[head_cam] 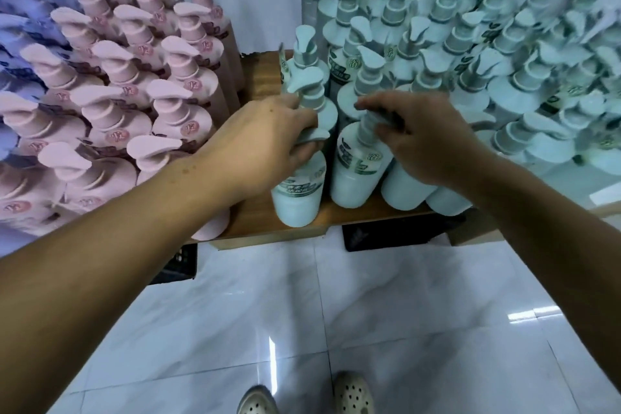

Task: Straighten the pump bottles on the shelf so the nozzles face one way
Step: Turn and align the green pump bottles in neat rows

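Observation:
Several pale green pump bottles stand in rows on a low wooden shelf [262, 77]. My left hand [262, 138] grips the pump head of the front-left green bottle [297, 191], whose nozzle pokes out to the right under my fingers. Just beside it, my right hand [420, 134] pinches the pump head of the neighbouring green bottle [356, 175], and my fingers hide its nozzle. The green nozzles behind point in mixed directions. To the left, pink pump bottles [134, 84] have nozzles facing right.
Purple pump bottles [16, 44] fill the far left edge. A bare strip of shelf separates the pink and green groups. Black crates [396, 232] sit under the shelf. Below lies a glossy white tile floor [302, 312], with my two shoes [302, 397] at the bottom.

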Tool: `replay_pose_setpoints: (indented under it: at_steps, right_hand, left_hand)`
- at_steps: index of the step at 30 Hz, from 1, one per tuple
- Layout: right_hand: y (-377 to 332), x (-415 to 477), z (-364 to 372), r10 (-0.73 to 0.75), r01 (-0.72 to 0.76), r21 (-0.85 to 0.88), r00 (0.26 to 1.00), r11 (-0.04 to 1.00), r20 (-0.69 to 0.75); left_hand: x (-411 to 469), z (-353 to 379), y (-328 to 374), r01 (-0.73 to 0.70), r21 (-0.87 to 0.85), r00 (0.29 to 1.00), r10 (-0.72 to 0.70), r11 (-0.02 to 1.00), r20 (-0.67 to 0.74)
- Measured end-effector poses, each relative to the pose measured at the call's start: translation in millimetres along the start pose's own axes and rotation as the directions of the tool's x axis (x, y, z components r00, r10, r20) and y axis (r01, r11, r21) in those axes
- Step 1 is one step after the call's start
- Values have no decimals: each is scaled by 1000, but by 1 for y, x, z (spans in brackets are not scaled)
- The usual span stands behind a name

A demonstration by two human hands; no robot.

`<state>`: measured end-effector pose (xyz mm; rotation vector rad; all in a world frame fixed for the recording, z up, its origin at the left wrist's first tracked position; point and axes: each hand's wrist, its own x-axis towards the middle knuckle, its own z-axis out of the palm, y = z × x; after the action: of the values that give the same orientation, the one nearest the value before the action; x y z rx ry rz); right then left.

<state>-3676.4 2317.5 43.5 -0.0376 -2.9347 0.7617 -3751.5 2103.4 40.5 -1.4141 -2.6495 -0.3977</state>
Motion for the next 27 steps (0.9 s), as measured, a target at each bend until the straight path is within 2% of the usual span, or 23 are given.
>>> replay_pose_setpoints:
  at_steps: [7, 13, 16, 21, 27]
  right_hand:
    - [-3, 10, -1, -68, 68, -21, 998, 997, 6]
    - [2, 7, 11, 0, -4, -101, 999, 995, -42]
    - [-1, 7, 11, -1, 3, -127, 1000, 992, 15]
    - [-4, 13, 9, -61, 79, -231, 995, 970, 84]
    - [-10, 18, 12, -106, 100, -302, 994, 948, -5]
  left_hand:
    - [-4, -1, 9, 82, -16, 995, -83, 997, -58]
    - [-10, 4, 13, 141, -56, 985, -146, 988, -97]
    - [-11, 3, 18, 180, -94, 977, -189, 979, -98]
    - [-8, 4, 18, 165, 1, 978, -164, 986, -127]
    - [-1, 12, 23, 148, 58, 964, -131, 987, -231]
